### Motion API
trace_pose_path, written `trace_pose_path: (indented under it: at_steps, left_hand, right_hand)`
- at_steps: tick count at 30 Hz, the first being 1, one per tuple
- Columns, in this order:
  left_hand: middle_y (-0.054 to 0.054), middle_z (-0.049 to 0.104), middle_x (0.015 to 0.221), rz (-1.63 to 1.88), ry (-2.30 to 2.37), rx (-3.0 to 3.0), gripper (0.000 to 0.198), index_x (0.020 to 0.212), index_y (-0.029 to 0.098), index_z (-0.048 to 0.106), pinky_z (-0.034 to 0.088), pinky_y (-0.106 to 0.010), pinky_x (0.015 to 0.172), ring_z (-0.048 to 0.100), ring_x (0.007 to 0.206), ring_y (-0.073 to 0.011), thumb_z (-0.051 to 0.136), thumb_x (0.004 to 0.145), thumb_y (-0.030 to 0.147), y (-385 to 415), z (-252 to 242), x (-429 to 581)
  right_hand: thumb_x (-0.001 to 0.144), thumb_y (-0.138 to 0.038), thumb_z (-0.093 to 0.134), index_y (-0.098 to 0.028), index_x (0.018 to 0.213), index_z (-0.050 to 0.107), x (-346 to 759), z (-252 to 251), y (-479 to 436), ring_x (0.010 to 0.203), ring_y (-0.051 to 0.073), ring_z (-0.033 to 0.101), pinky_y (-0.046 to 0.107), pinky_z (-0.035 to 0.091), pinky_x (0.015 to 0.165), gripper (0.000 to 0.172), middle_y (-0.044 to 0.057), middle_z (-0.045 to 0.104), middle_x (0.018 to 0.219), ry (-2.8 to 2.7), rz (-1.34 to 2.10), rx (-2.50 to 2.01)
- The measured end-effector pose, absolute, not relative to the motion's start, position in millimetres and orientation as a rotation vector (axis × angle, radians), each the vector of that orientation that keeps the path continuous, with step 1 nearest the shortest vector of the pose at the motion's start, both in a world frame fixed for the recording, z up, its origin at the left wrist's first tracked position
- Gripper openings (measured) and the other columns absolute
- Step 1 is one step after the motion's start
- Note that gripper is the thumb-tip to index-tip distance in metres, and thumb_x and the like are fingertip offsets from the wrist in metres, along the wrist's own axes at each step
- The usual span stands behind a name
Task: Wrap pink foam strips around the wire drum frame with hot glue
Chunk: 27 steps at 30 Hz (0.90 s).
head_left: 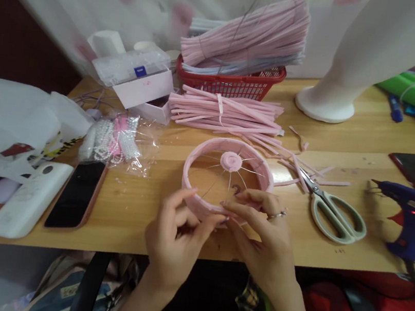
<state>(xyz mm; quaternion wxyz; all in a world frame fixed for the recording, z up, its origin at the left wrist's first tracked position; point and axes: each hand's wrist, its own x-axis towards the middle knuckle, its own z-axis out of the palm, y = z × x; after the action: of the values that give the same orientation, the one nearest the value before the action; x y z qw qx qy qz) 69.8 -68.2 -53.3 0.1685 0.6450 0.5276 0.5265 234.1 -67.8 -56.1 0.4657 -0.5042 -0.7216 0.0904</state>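
Observation:
A pink wrapped ring [208, 151] with thin wire spokes and a small pink coil [231, 160] at its hub lies on the wooden table [368, 148]. My left hand [176, 234] pinches the ring's near rim between thumb and fingers. My right hand [262, 231], with a ring on one finger, presses its fingertips on the same near rim, next to a spoke. Both hands have fingers closed on the rim.
Scissors [334, 211] lie right of the ring, a blue glue gun [414, 217] further right. Pink pipe cleaners [229, 114] lie behind, more in a red basket [234, 81]. A phone [77, 193], white device [29, 199], bead packet [116, 142] and bags sit left.

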Motion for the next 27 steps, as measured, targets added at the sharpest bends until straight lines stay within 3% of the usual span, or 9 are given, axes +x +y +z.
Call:
trace_pose_path:
  at_steps: [3,6,11,20,27]
  left_hand:
    - [0.009,0.065,0.056,1.540,1.393,2.095,0.018,0.114,0.019,0.066,0.050,-0.014,0.052,0.059,0.042,-0.0045,0.057,0.098,0.017,-84,-65,60]
    - [0.008,0.065,0.056,1.444,1.418,2.167,0.031,0.123,0.017,0.064,0.054,-0.015,0.058,0.059,0.042,-0.0047,0.045,0.100,0.009,-91,-74,56]
    - [-0.009,0.081,0.093,1.441,1.461,2.283,0.037,0.133,0.012,0.061,0.058,-0.019,0.066,0.074,0.066,-0.0118,0.053,0.097,0.009,-87,-82,62]
    - [-0.005,0.079,0.086,1.452,1.429,2.313,0.063,0.157,0.020,0.033,0.057,-0.022,0.058,0.071,0.060,-0.0128,0.052,0.098,0.009,-89,-87,64]
    - [-0.004,0.080,0.089,1.384,1.402,2.305,0.065,0.158,0.024,0.032,0.061,-0.024,0.063,0.071,0.061,-0.0133,0.052,0.098,0.009,-85,-88,66]
  right_hand:
    - [0.093,-0.007,0.063,-0.023,0.104,0.067,230,-58,-69,0.101,0.019,0.059,0.032,0.055,0.080,0.019,0.007,0.056,0.108,-1.740,0.212,-1.263]
    - [0.092,-0.008,0.065,-0.022,0.101,0.068,226,-61,-70,0.101,0.019,0.059,0.032,0.054,0.080,0.017,0.006,0.058,0.107,-1.711,0.177,-1.281]
    - [0.091,-0.007,0.065,-0.022,0.099,0.068,215,-61,-71,0.101,0.019,0.058,0.034,0.053,0.082,0.017,0.006,0.058,0.105,-1.648,0.144,-1.314]
    - [0.091,-0.007,0.065,-0.022,0.102,0.067,209,-60,-72,0.098,0.017,0.058,0.032,0.053,0.080,0.019,0.005,0.058,0.105,-1.635,0.181,-1.321]
    - [0.091,-0.006,0.065,-0.022,0.102,0.067,209,-60,-73,0.097,0.017,0.057,0.029,0.053,0.076,0.020,0.005,0.057,0.104,-1.638,0.195,-1.308]
